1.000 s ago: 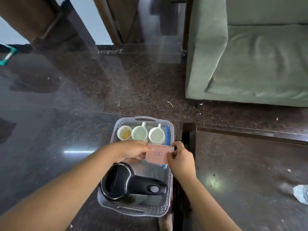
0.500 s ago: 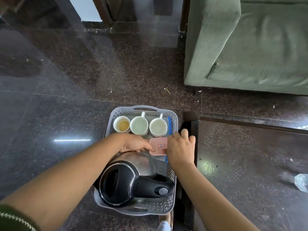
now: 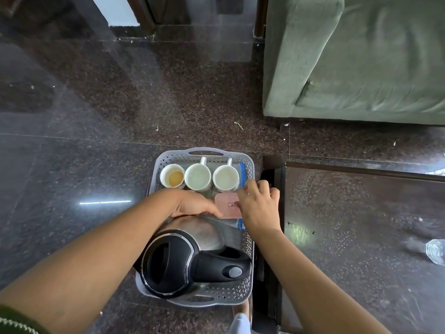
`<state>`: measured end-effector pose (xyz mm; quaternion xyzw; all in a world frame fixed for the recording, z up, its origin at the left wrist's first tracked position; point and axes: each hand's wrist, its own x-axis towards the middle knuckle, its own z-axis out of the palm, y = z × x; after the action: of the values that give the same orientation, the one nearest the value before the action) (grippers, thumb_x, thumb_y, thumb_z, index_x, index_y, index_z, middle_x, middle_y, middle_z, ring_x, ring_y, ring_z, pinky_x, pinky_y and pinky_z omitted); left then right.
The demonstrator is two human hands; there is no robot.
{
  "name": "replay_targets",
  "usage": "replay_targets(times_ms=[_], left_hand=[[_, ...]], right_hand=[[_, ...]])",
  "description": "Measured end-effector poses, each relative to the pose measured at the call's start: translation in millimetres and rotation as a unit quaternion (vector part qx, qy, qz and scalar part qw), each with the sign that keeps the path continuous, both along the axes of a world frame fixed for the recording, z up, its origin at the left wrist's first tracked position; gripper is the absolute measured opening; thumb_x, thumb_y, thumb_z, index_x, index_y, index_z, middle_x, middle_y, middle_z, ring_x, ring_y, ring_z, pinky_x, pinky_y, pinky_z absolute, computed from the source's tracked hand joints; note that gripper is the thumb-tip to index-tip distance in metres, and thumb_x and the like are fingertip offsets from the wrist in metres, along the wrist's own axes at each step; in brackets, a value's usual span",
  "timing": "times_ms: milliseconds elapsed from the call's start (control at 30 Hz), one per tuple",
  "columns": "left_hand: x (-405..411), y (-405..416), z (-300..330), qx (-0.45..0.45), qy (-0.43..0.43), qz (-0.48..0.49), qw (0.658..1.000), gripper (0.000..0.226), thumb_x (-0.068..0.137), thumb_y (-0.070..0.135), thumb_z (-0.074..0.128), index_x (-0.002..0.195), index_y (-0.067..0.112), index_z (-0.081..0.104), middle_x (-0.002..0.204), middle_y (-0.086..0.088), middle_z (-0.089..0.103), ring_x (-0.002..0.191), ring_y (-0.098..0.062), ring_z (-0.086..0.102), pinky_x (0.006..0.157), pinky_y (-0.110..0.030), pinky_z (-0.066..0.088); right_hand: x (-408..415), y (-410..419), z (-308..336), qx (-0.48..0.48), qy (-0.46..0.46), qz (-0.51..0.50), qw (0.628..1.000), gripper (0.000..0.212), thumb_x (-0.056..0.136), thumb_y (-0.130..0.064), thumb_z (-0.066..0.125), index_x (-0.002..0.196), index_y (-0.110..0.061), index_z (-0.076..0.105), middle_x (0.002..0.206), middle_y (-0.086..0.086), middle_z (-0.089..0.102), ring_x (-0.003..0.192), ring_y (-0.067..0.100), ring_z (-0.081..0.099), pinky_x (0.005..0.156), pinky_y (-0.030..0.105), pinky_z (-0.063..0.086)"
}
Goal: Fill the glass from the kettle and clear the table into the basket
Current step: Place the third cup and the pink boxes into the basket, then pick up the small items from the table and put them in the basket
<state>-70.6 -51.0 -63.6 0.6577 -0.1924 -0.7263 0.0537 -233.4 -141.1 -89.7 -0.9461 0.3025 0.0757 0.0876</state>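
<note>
A grey perforated basket [image 3: 248,256] stands on the dark floor beside the table. In it a steel kettle [image 3: 192,259] with a black lid and handle fills the near half. Three cups line the far wall: a paper cup [image 3: 172,175] with brownish liquid and two white mugs [image 3: 198,177] [image 3: 225,177]. Between kettle and mugs lies a pink box [image 3: 227,204]. My left hand [image 3: 190,203] touches its left edge, my right hand [image 3: 258,206] holds its right edge. A blue-edged flat item [image 3: 242,168] stands along the basket's right wall.
The dark glass-topped table [image 3: 361,237] with a black frame is right of the basket. A clear glass [image 3: 435,251] stands at its right edge, cut off. A green sofa [image 3: 349,56] is at the far right. A foot [image 3: 239,321] shows under the basket.
The pink box went down from above the kettle into the basket, between the kettle and the mugs. Both hands followed it down, and the view tilted lower.
</note>
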Motion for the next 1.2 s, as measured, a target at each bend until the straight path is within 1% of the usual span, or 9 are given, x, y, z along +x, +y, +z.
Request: replay_targets(times_ms=[300,400,500,567,667,800,900,1000,1200], left_hand=[[-4,-18,61,-0.050,-0.165,-0.136,0.976,0.063,0.098,0.047,0.044,0.151,0.017,0.027,0.157,0.002,0.029,0.143,-0.016,0.029,0.119,-0.035,0.021],[-31,-19,104,-0.114,-0.205,-0.101,0.967,0.074,0.092,0.056,0.049,0.153,0.032,0.015,0.158,0.012,0.024,0.144,-0.009,0.025,0.120,-0.033,0.021],[-89,-34,147,-0.200,-0.221,-0.069,0.952,0.085,0.078,0.075,0.047,0.149,0.046,0.011,0.144,0.038,0.026,0.128,0.021,0.028,0.106,-0.009,0.028],[-140,-62,155,-0.271,-0.275,-0.082,0.919,0.093,0.066,0.085,0.038,0.147,0.048,0.009,0.149,0.033,0.023,0.136,0.012,0.023,0.114,-0.022,0.026],[-227,-115,129,-0.353,-0.324,-0.038,0.877,0.083,0.086,0.061,0.047,0.153,0.032,0.008,0.150,0.013,0.039,0.141,-0.011,0.030,0.116,-0.041,0.030],[-344,-174,85,-0.341,-0.295,0.055,0.891,0.058,0.095,0.042,0.049,0.147,0.021,0.032,0.133,0.007,0.057,0.127,-0.016,0.048,0.108,-0.040,0.039],[-433,-207,59,-0.381,-0.312,0.055,0.869,0.021,0.094,0.038,0.053,0.101,0.021,0.065,0.100,0.006,0.065,0.101,-0.019,0.061,0.085,-0.033,0.047],[-523,-240,39,-0.389,-0.287,0.037,0.874,0.026,0.092,0.035,0.056,0.076,0.017,0.065,0.084,0.006,0.063,0.086,-0.020,0.062,0.069,-0.028,0.041],[-656,-293,1,-0.383,-0.212,-0.057,0.897,0.032,0.085,0.017,0.055,0.115,0.027,0.057,0.124,0.008,0.059,0.116,-0.016,0.053,0.098,-0.037,0.044]], right_hand=[[-32,-23,24,0.098,-0.238,-0.232,0.938,0.017,0.090,-0.029,0.060,0.101,-0.018,0.054,0.103,0.002,0.057,0.097,0.029,0.046,0.077,0.040,0.035],[-63,-36,30,0.146,-0.289,-0.299,0.898,0.017,0.091,-0.026,0.059,0.104,-0.018,0.053,0.104,0.001,0.060,0.097,0.029,0.047,0.079,0.041,0.038],[-96,-50,40,0.177,-0.319,-0.316,0.876,0.017,0.092,-0.020,0.057,0.108,-0.017,0.052,0.103,0.001,0.064,0.097,0.030,0.048,0.082,0.042,0.041],[-125,-62,51,0.199,-0.349,-0.327,0.855,0.018,0.092,-0.020,0.057,0.109,-0.021,0.053,0.095,-0.004,0.063,0.097,0.025,0.049,0.084,0.045,0.045],[-183,-83,64,0.203,-0.387,-0.348,0.829,0.023,0.089,-0.023,0.061,0.111,-0.023,0.053,0.086,-0.015,0.055,0.095,0.020,0.051,0.084,0.042,0.045],[-290,-118,61,0.160,-0.383,-0.416,0.809,0.026,0.086,-0.029,0.067,0.107,-0.020,0.055,0.076,-0.018,0.054,0.087,0.022,0.057,0.077,0.036,0.046],[-387,-148,46,0.108,-0.366,-0.475,0.793,0.016,0.086,-0.027,0.068,0.090,-0.015,0.060,0.076,-0.006,0.064,0.080,0.026,0.061,0.072,0.037,0.048],[-482,-175,32,0.089,-0.352,-0.528,0.767,0.013,0.087,-0.024,0.067,0.081,-0.019,0.056,0.078,-0.004,0.065,0.079,0.022,0.061,0.069,0.033,0.047],[-628,-231,5,0.116,-0.301,-0.583,0.746,0.011,0.090,-0.022,0.061,0.098,-0.014,0.060,0.099,0.002,0.068,0.088,0.022,0.062,0.079,0.034,0.050]])
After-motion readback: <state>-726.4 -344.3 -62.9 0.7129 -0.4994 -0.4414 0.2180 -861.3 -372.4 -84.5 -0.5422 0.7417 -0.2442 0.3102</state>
